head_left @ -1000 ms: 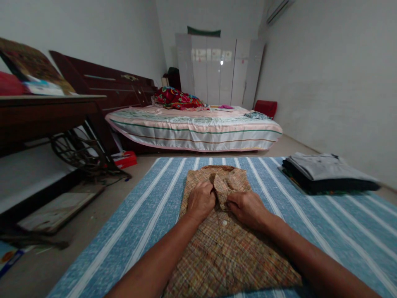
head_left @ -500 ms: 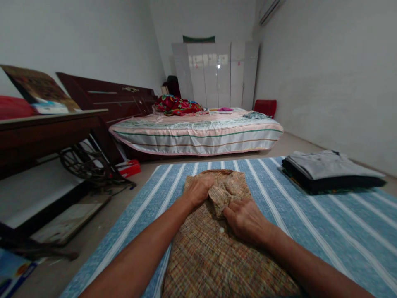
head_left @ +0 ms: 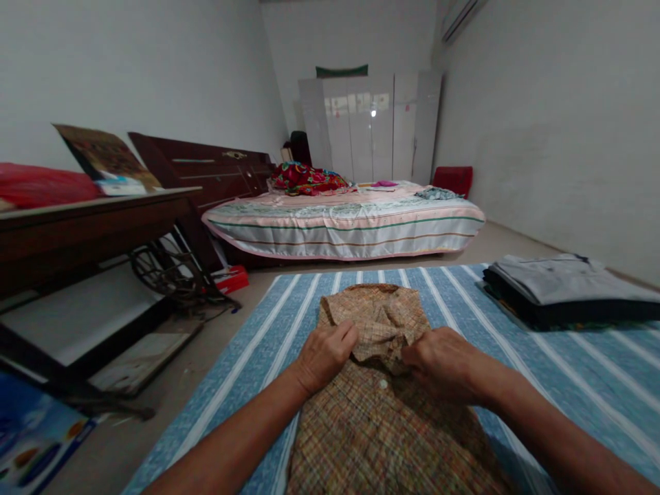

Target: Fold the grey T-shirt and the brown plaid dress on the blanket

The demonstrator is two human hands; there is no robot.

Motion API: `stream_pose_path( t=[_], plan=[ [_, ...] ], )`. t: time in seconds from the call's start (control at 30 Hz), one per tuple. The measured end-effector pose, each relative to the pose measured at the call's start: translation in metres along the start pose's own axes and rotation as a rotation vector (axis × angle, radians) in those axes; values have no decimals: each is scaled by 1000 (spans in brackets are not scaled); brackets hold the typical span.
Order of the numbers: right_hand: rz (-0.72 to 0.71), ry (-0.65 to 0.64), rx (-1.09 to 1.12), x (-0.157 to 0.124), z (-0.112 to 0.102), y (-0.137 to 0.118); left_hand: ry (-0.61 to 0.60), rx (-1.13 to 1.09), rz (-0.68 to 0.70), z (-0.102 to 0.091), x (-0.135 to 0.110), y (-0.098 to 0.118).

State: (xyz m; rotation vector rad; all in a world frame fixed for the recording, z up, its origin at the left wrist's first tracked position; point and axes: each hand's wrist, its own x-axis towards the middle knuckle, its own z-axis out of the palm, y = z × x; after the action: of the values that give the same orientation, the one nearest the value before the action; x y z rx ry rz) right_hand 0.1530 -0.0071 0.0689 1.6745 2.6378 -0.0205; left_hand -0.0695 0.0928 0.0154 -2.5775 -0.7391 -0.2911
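Observation:
A tan plaid shirt (head_left: 376,419) lies folded on a blue striped mat (head_left: 567,371) in front of me, collar end away from me. My left hand (head_left: 324,354) is closed on the left side of the collar. My right hand (head_left: 438,361) is closed on the right side of the collar, fingers curled into the cloth. A white button shows between the two hands.
A stack of folded grey and dark clothes (head_left: 567,292) rests on the mat's right side. A bed (head_left: 345,223) with striped sheet stands beyond. A dark wooden treadle table (head_left: 93,220) is at left, a white wardrobe (head_left: 371,127) at the back wall.
Both hands have shifted along the collar: the left drew back toward me and the right moved right, spreading the collar wider. The camera view swung slightly.

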Motion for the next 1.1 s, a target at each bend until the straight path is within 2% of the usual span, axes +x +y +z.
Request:
stream_pose_path(
  t=[0.17, 0.27, 0.5, 0.73, 0.93, 1.0, 1.1],
  plan=[
    [20, -144, 38, -5, -11, -2, 97, -7, 16, 2, 1, 1],
    [16, -169, 89, -10, -13, 4, 176, -5, 37, 3, 0, 1],
    [5, -127, 157, -14, -10, 11, 252, 6, 45, 2, -1, 4],
    [25, -21, 325, -11, -9, 23, 238, -65, -2, 5, 1, 6],
    [-21, -46, 471, -12, -9, 28, 233, -123, -31, 8, 2, 11],
    [85, 30, 469, -7, -5, 28, 244, -144, -35, 9, 2, 13],
    [367, 153, 327, 8, 3, 28, 272, -172, -40, 12, 3, 15]
  ],
)
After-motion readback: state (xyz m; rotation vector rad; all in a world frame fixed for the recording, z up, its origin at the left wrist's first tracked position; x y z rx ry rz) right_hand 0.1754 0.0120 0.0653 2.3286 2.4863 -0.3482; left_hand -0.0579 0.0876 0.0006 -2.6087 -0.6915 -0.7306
